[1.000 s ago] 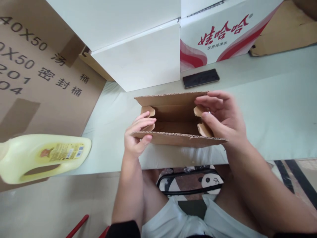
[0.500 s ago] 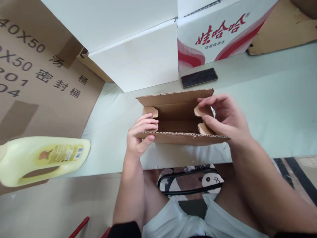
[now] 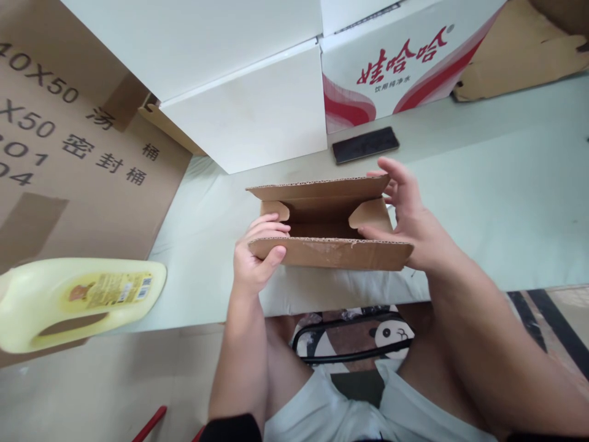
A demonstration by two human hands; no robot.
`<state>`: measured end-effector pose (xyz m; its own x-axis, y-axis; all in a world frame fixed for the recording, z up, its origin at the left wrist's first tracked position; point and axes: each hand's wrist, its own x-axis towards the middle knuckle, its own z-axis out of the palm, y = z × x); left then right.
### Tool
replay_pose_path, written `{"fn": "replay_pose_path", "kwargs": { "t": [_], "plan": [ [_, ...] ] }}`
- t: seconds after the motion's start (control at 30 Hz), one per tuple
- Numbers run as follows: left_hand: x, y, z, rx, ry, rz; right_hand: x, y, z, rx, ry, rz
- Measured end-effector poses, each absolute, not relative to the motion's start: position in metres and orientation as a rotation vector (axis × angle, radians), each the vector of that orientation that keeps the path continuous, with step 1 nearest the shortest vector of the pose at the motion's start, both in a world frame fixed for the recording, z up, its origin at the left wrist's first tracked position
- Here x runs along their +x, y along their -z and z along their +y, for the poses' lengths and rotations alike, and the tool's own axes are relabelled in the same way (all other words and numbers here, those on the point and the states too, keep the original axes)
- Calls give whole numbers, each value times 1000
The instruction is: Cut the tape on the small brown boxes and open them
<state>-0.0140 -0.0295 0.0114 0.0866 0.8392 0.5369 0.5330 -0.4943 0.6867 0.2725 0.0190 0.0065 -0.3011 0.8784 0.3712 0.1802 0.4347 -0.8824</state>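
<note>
A small brown cardboard box [image 3: 331,255] stands before me near the table's front edge, its long top flaps standing up and apart. My left hand [image 3: 257,248] is closed on its left end, thumb outside the near flap and fingers inside by a short end flap. At the right end, my right hand [image 3: 405,215] has its thumb inside the box, touching the right end flap [image 3: 372,215]. Its other fingers reach round the far right corner, partly behind the cardboard. Deep shadow hides much of the inside.
Behind the box lies a black phone [image 3: 365,145] on the pale green table cover [image 3: 519,184]. White cartons [image 3: 257,116] and a red-and-white printed carton [image 3: 391,73] stand at the back. To the left are a large brown carton [image 3: 92,196] and a yellow jug [image 3: 46,294].
My right hand has shifted its fingers towards the far right corner, and its thumb sits deeper in the box. The right end flaps and the near flap have changed angle. My left hand keeps its hold.
</note>
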Motion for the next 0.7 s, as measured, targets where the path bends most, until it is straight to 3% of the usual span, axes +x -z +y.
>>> {"fn": "replay_pose_path", "kwargs": {
  "t": [0.47, 0.7],
  "plan": [
    [-11, 2, -30, 1939, -1647, 1620, 271, -9, 19, -777, -1201, -1441],
    [-12, -2, -32, 2047, -1439, 1671, 277, -11, 20, -781, -1110, -1749]
  ]
}}
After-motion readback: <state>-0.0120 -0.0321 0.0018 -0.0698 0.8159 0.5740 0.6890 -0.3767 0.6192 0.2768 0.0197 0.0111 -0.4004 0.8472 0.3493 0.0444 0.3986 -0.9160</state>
